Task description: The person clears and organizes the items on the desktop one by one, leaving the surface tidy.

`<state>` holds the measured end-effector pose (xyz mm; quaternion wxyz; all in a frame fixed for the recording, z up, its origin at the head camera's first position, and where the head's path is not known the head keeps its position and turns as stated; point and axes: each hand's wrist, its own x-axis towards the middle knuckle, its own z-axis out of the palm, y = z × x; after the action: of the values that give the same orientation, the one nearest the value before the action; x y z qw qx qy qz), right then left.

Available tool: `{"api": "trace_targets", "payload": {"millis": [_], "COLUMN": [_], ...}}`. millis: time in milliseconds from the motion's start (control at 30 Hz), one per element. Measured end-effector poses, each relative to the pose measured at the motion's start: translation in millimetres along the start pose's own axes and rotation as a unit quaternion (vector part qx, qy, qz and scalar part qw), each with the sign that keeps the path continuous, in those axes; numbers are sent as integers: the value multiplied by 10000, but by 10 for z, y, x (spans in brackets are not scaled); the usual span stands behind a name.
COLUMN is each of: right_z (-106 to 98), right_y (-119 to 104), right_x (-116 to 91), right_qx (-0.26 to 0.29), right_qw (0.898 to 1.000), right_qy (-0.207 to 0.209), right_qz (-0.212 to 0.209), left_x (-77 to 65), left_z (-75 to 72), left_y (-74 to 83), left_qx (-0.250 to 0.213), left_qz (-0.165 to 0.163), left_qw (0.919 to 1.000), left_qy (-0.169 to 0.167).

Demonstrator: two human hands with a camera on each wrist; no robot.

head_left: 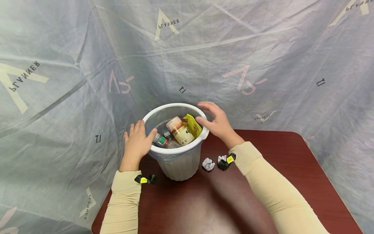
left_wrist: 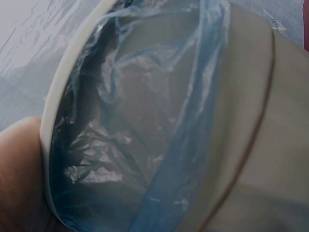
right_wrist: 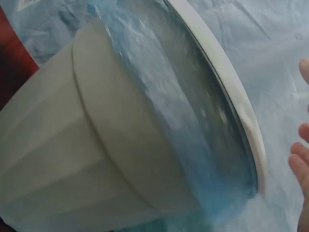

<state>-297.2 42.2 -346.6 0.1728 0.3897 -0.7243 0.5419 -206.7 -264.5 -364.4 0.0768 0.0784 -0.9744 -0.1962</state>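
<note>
A pale grey trash bin (head_left: 178, 167) with a white rim (head_left: 168, 150) stands on the table. A translucent blue bag (left_wrist: 178, 159) hangs down outside it below the rim. My left hand (head_left: 136, 143) rests at the rim's left side, fingers extended and thumb toward the opening. At the right side my right hand (head_left: 217, 121) has its fingers spread; the right wrist view shows a gap between its fingers (right_wrist: 300, 159) and the rim. Inside lie a clear plastic bottle (head_left: 172, 145) with a green label, a cream-and-brown container (head_left: 181, 132) and a yellow packet (head_left: 193, 126).
Two crumpled paper balls, a nearer one (head_left: 208, 164) and another (head_left: 222, 158) partly behind the right wrist's camera, lie right of the bin. The reddish-brown table (head_left: 280, 152) extends rightward. A grey printed curtain (head_left: 204, 65) hangs behind and at both sides.
</note>
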Motion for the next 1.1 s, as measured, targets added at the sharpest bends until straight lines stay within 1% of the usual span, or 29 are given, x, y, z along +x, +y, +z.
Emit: {"api": "trace_targets", "payload": {"millis": [167, 233, 300, 433, 533, 667, 833, 900, 1067, 1100], "right_z": [-207, -277, -336, -411, -426, -414, -367, -324, -195, -178], "right_y": [-67, 2, 91, 322, 524, 772, 1024, 1227, 1733, 1773], "right_x": [-149, -231, -325, -555, -752, -1006, -1295, -1447, -1847, -1911], "right_qx": [-252, -375, -474, -670, -694, -476, -210, -126, -221, -250], "right_qw": [9972, 9955, 9942, 9917, 9898, 9886, 9854, 9813, 9698, 9682], "right_qy": [699, 865, 922, 825, 749, 721, 696, 683, 506, 452], "right_qz": [-7, 106, 271, 723, 998, 1232, 1541, 1795, 2376, 2448], "left_x": [-1, -7, -8, -3, 0, 6, 8, 9, 3, 2], "left_z": [4, 4, 3, 3, 9, 23, 45, 49, 43, 44], "left_y": [15, 19, 15, 7, 8, 8, 2, 0, 3, 2], "left_qx": [-13, -19, -14, -1, -4, -23, -34, -38, -31, -27], "left_qz": [24, 27, 19, 15, 26, 35, 29, 27, 28, 32], "left_qw": [10000, 10000, 10000, 10000, 10000, 10000, 10000, 10000, 10000, 10000], "left_qy": [9, -8, -16, 9, 18, 14, 13, 12, 21, 25]}}
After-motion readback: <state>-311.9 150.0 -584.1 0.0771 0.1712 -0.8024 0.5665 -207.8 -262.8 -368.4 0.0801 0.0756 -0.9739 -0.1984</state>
